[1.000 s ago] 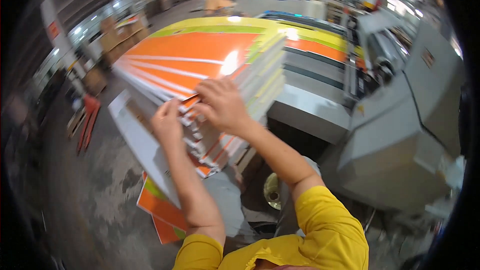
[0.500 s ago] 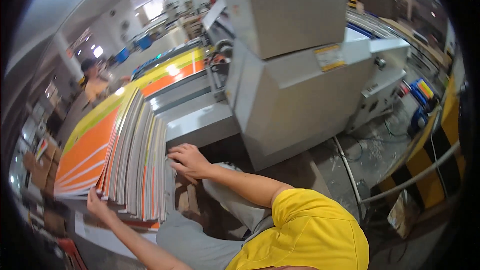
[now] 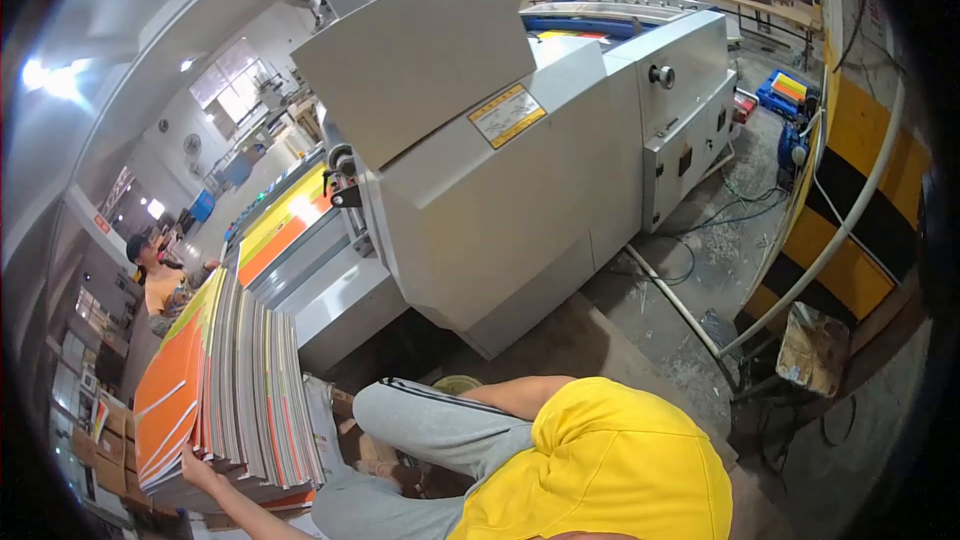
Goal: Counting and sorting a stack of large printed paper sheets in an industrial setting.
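Note:
A thick leaning stack of printed sheets (image 3: 265,390), orange and yellow-green on the face and grey along many edges, stands at the lower left. My left hand (image 3: 203,473) is at its lower corner, the fingers closed at the edge of the front orange sheet (image 3: 170,405). A narrow gap shows there between that sheet and the ones behind it. My right forearm (image 3: 522,396) reaches down behind my raised grey-trousered knee (image 3: 420,408), which hides the right hand.
A large grey machine (image 3: 500,230) fills the middle, with printed sheets (image 3: 285,230) lying on its feed side. Beyond the stack stands a person (image 3: 163,285) in an orange top and cap. To the right are a white pipe (image 3: 675,305), cables, and a yellow-and-black striped panel (image 3: 850,190).
My right hand has left the stack's right side and dropped out of sight behind my knee. The view has swung right. My left hand stays at the stack's lower corner.

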A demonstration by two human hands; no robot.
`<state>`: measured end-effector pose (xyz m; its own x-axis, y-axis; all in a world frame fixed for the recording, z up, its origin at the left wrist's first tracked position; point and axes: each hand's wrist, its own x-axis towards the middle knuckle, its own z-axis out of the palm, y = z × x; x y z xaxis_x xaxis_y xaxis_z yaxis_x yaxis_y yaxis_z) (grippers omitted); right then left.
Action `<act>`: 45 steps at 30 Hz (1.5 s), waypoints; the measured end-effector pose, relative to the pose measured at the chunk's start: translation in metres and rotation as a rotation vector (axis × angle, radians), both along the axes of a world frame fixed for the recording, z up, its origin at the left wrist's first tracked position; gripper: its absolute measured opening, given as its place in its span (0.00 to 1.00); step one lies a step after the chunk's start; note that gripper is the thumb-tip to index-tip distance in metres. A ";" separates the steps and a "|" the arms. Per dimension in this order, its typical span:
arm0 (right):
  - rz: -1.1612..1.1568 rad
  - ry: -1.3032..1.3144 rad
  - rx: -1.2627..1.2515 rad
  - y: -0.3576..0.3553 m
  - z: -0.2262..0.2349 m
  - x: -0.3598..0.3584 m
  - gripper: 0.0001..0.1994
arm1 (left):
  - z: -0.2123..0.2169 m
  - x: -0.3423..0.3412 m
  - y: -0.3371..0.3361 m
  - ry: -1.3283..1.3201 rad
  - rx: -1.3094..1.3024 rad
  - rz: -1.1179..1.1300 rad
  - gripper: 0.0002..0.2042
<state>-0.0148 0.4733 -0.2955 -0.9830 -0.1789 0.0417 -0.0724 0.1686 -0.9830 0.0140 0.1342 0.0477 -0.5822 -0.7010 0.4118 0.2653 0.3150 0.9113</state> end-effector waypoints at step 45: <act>-0.019 0.027 0.107 0.109 -0.015 0.078 0.22 | 0.002 -0.006 -0.036 -0.043 0.067 0.086 0.14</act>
<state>0.0636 0.5823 -0.3108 -0.9851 -0.1647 0.0498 -0.0942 0.2738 -0.9572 0.0076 0.0978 0.0498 -0.5348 -0.7744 0.3381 0.2002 0.2726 0.9411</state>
